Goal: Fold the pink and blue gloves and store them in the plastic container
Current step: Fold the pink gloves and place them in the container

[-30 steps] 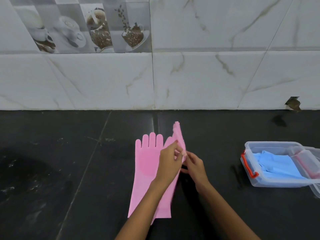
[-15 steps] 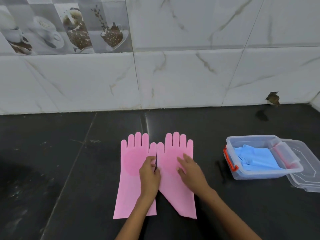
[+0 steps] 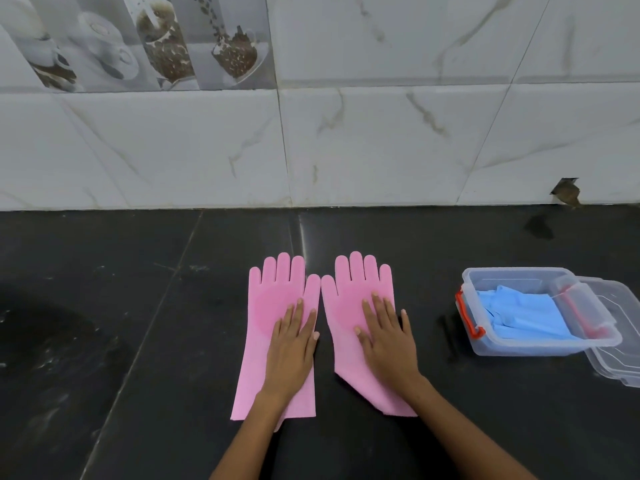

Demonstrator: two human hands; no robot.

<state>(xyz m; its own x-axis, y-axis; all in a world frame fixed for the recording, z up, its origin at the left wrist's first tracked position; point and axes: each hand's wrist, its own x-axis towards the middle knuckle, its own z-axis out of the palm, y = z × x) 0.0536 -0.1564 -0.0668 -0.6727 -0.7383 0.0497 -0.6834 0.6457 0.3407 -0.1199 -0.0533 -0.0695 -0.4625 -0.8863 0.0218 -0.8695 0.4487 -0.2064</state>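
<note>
Two pink gloves lie flat side by side on the black counter, fingers toward the wall. My left hand (image 3: 292, 344) rests flat on the left pink glove (image 3: 268, 306), fingers spread. On the right pink glove (image 3: 349, 289) my right hand (image 3: 388, 336) lies palm down, holding nothing. The clear plastic container (image 3: 512, 348) with orange clips sits to the right. Folded blue gloves (image 3: 519, 317) lie inside it.
The container's clear lid (image 3: 616, 365) lies against its right side, at the frame edge. A white marble-tiled wall (image 3: 381, 133) closes off the back of the black counter (image 3: 104, 323). A chipped hole (image 3: 566, 194) marks the wall's base at the right.
One second ago both hands held the right pink glove up on edge. It now lies flat, apart from the left one, and both hands have spread flat, one on each glove.
</note>
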